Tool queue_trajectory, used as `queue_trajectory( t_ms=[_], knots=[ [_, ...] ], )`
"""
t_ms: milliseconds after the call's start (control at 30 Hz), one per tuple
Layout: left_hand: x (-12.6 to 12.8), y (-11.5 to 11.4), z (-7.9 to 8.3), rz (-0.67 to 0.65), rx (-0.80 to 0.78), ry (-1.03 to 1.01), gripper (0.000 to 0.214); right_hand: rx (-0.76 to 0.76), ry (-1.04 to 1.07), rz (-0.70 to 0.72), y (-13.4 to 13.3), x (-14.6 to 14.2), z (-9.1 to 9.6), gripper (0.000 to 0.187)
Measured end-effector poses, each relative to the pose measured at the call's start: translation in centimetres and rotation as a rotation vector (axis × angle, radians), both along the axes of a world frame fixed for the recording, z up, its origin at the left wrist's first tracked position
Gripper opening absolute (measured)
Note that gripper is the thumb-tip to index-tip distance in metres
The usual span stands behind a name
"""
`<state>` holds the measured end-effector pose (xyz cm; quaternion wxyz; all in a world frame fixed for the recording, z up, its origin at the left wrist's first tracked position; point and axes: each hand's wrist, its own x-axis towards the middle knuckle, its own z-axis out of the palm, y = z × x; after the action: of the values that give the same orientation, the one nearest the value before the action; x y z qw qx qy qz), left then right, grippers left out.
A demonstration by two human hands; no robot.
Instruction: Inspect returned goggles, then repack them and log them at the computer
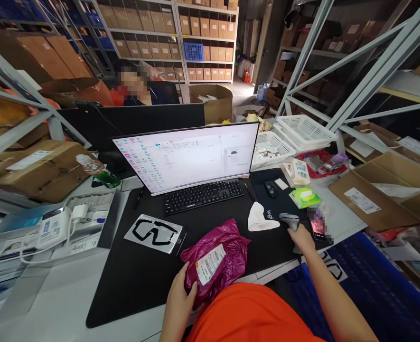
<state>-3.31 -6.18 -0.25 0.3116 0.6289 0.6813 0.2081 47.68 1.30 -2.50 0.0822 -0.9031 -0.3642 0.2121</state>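
Observation:
A crumpled magenta plastic parcel (233,249) lies at the front edge of the black desk mat (124,285), its white printed label (210,266) facing up. My left hand (182,293) grips its left side, thumb on top. In my right hand (304,240) is a grey handheld barcode scanner (290,219), held by its handle near the mat's right edge. A white crumpled tissue (261,218) rests between parcel and scanner. Left of the parcel, a flat clear pack (156,233) shows a black goggle-shaped frame.
Behind the mat stand a keyboard (202,197) and a lit monitor (191,156). A mouse (270,188), tissue pack (305,197) and phone (319,224) lie right. White baskets (304,128) and an open carton (359,199) stand beyond. A person sits behind the screens.

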Motion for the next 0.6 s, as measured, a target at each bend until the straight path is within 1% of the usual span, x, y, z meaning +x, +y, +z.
queue_trajectory(
  t_ms=[67, 133, 167, 200, 233, 267, 333, 400, 433, 500, 567, 600],
  knots=[
    [0.1, -0.2, 0.0, 0.022, 0.008, -0.004, 0.068, 0.072, -0.105, -0.006, -0.3, -0.8, 0.8, 0.066],
    [0.3, -0.2, 0.1, 0.057, 0.027, -0.024, 0.068, 0.236, -0.274, 0.013, -0.4, -2.0, 1.9, 0.073],
    [0.4, -0.2, 0.2, 0.073, 0.035, -0.042, 0.067, 0.328, -0.338, 0.053, -0.4, -2.8, 2.5, 0.072],
    [0.4, -0.2, 0.2, 0.083, 0.039, -0.063, 0.067, 0.403, -0.359, 0.121, -0.3, -3.8, 3.2, 0.068],
    [0.5, -0.1, 0.1, 0.094, 0.040, -0.084, 0.067, 0.444, -0.323, 0.204, -0.1, -4.8, 3.7, 0.062],
    [0.5, 0.0, -0.1, 0.106, 0.038, -0.105, 0.068, 0.451, -0.236, 0.286, 0.0, -6.0, 4.1, 0.053],
    [0.5, 0.3, -0.7, 0.151, 0.024, -0.142, 0.072, 0.384, 0.062, 0.387, 0.4, -8.8, 4.3, 0.038],
    [0.6, 0.5, -1.6, 0.199, -0.010, -0.188, 0.077, 0.285, 0.368, 0.396, 0.6, -11.7, 3.6, 0.032],
    [0.6, 0.5, -2.0, 0.218, -0.028, -0.217, 0.079, 0.256, 0.454, 0.394, 0.7, -13.2, 3.0, 0.033],
    [0.9, 0.2, -2.8, 0.247, -0.051, -0.281, 0.083, 0.237, 0.547, 0.402, 0.7, -15.8, 1.7, 0.043],
    [1.2, -0.4, -3.1, 0.256, -0.060, -0.351, 0.084, 0.257, 0.633, 0.420, 0.8, -17.7, 0.6, 0.053],
    [1.4, -0.7, -3.2, 0.253, -0.063, -0.377, 0.083, 0.278, 0.680, 0.435, 0.8, -18.5, 0.3, 0.055]
  ],
)
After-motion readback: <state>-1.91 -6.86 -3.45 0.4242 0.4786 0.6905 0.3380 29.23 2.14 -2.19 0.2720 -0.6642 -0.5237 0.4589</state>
